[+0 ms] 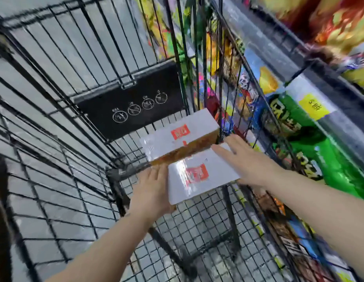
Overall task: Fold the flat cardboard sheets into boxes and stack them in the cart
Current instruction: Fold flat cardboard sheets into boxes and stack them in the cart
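Two white folded boxes with red labels lie inside the black wire cart (55, 151). The far box (177, 133) rests near the cart's front right corner, its brown side facing me. The near box (199, 176) sits just in front of it, held between my palms. My left hand (152, 192) presses flat against its left side with straight fingers. My right hand (248, 159) lies on its right top edge, fingers straight and spread.
A black plastic child-seat flap (132, 102) with white warning icons hangs on the cart's far wall. Store shelves (311, 110) packed with colourful snack bags run along the right side, close to the cart. Grey floor shows through the wire.
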A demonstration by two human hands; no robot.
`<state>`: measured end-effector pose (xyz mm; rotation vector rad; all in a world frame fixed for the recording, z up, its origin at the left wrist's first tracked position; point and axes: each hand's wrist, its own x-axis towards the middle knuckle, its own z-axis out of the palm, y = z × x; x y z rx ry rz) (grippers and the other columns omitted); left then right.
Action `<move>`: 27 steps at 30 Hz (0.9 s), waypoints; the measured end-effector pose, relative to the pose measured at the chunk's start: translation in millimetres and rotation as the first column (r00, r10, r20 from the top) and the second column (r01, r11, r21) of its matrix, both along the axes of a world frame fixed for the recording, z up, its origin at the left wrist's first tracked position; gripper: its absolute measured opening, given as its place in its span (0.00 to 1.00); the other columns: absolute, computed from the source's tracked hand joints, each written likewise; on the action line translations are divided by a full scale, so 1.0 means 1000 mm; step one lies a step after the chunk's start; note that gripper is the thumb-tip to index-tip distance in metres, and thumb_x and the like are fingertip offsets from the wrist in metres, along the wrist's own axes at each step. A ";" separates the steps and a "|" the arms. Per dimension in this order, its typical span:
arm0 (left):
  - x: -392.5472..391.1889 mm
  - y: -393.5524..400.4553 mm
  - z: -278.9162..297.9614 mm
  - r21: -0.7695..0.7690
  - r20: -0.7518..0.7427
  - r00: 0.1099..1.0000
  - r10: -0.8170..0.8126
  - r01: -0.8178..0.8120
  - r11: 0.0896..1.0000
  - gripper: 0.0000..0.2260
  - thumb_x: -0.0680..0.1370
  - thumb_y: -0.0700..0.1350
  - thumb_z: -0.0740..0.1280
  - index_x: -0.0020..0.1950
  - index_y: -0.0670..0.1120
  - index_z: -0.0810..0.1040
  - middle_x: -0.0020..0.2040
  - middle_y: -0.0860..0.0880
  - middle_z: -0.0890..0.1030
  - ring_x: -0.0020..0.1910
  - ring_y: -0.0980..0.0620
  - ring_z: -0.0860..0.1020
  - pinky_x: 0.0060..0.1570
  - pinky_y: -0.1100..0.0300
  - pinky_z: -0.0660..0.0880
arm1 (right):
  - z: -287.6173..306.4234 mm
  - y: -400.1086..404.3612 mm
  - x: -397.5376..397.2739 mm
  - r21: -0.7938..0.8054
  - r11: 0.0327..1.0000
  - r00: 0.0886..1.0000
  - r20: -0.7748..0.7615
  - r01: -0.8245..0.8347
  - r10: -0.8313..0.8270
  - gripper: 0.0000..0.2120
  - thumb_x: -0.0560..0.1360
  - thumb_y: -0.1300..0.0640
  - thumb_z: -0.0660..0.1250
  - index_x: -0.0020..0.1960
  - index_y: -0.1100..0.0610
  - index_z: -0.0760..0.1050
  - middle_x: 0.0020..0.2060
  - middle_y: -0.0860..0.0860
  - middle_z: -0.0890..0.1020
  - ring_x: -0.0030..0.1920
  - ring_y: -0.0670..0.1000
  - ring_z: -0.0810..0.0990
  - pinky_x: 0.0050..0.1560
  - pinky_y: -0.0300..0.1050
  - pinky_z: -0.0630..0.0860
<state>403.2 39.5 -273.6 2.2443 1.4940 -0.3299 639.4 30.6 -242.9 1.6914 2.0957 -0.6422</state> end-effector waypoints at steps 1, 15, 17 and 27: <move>0.000 0.004 -0.006 -0.001 -0.007 1.000 0.003 -0.003 1.000 0.47 0.62 0.55 0.75 0.71 0.46 0.52 0.70 0.48 0.62 0.69 0.47 0.60 0.71 0.54 0.58 | -0.006 0.004 -0.002 -0.007 1.000 1.000 -0.006 0.011 -0.011 0.45 0.72 0.69 0.63 0.74 0.48 0.37 0.74 0.55 0.40 0.74 0.55 0.35 0.67 0.46 0.62; 0.012 0.035 -0.050 0.014 -0.080 0.996 0.039 -0.038 0.999 0.45 0.68 0.55 0.71 0.73 0.44 0.46 0.72 0.44 0.53 0.71 0.44 0.53 0.71 0.52 0.55 | -0.062 0.029 -0.023 -0.003 0.977 0.975 0.063 0.215 -0.214 0.39 0.73 0.73 0.55 0.75 0.54 0.36 0.74 0.54 0.36 0.75 0.56 0.38 0.71 0.48 0.57; 0.013 0.033 -0.051 0.010 -0.110 0.994 0.017 -0.016 1.000 0.45 0.70 0.55 0.70 0.74 0.43 0.44 0.73 0.44 0.52 0.73 0.43 0.50 0.72 0.51 0.50 | -0.065 0.027 -0.024 0.001 0.974 0.971 0.076 0.227 -0.227 0.39 0.74 0.73 0.55 0.74 0.55 0.35 0.74 0.54 0.35 0.75 0.56 0.37 0.70 0.48 0.59; 0.013 0.027 -0.003 -0.038 0.036 0.997 -0.070 0.071 0.997 0.39 0.73 0.59 0.63 0.74 0.46 0.46 0.75 0.48 0.52 0.75 0.47 0.47 0.72 0.52 0.44 | -0.017 -0.009 -0.026 -0.029 0.899 0.858 -0.289 0.436 -0.425 0.25 0.78 0.58 0.58 0.73 0.53 0.56 0.73 0.51 0.59 0.73 0.49 0.57 0.69 0.40 0.55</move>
